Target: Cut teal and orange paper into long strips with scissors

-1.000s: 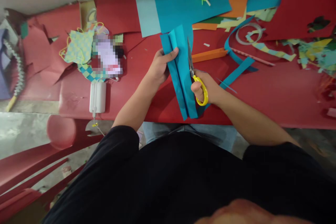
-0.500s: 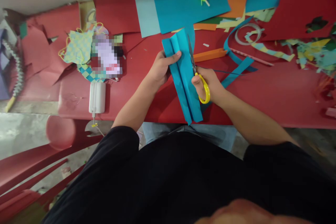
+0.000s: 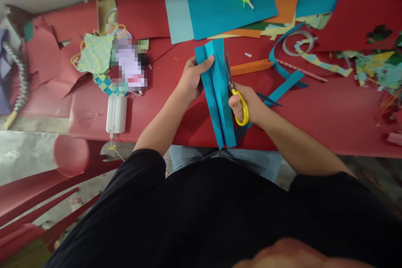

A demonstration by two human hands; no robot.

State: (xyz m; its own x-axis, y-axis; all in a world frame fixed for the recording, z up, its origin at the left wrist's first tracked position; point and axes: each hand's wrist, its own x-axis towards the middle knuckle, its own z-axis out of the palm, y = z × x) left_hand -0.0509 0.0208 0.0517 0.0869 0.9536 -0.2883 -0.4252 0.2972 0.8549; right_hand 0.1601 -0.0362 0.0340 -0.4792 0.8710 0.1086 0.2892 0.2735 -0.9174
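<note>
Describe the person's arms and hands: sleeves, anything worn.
Both arms are bare from short black sleeves down: left sleeve, right sleeve. The left hand and right hand are bare too, with no gloves; no watch, ring or bracelet shows.

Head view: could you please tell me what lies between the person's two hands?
The long folded teal paper strip, held by the left hand; yellow-handled steel scissors in the right hand meet its edge, in the head view.

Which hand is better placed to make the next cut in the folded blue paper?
Right. The right hand holds the yellow scissors against the folded blue paper; the left hand grips that paper.
</note>
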